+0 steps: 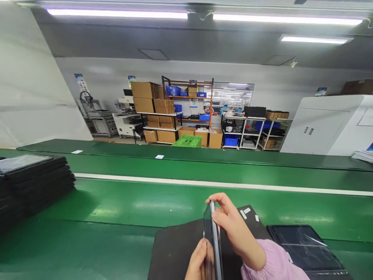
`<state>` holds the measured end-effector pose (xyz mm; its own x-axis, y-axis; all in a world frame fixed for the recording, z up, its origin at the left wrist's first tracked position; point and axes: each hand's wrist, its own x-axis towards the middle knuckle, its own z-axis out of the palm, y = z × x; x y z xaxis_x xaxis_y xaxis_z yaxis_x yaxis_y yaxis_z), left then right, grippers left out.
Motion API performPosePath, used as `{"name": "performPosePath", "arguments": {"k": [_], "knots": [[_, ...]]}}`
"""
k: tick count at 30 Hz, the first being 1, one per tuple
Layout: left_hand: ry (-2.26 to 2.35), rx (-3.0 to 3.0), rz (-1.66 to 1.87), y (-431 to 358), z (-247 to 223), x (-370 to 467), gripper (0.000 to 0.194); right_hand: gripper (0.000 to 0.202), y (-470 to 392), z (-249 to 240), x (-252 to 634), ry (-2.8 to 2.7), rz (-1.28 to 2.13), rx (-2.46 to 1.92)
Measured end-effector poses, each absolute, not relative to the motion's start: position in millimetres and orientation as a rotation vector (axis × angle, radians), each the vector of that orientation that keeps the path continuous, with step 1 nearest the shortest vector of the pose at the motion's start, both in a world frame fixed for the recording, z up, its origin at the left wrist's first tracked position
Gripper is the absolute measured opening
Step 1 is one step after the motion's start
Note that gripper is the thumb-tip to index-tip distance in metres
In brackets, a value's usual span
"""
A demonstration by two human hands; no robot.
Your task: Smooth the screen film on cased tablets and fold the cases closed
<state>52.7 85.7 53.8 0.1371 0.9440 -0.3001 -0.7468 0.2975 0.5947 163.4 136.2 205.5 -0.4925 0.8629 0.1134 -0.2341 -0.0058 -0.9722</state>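
Note:
A thin flat device with a glossy dark face and a silvery edge [215, 237] stands nearly edge-on to the camera, above a black mat [177, 241]. My left hand [198, 258] grips its lower left side, fingers against the glossy face. My right hand [230, 221] pinches its upper end between thumb and fingers. To the right of my right sleeve lies a dark-screened tablet [303, 245] under clear film. Small white labels [247, 210] show on the mat's far right part.
A tall stack of black trays [35, 186] stands at the left on the green bench [116, 202]. A white strip [180, 181] crosses the bench. Behind it are a green crate [188, 141], cardboard boxes [142, 97], shelves and a white cabinet [323, 120].

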Motion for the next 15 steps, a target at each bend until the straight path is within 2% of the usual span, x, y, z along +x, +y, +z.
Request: {"name": "performPosePath", "arguments": {"k": [15], "knots": [[0.763,0.296,1.271,85.3,50.2,53.3,0.041,0.039,134.5,203.1,171.1,-1.401,1.739,-0.578]]}}
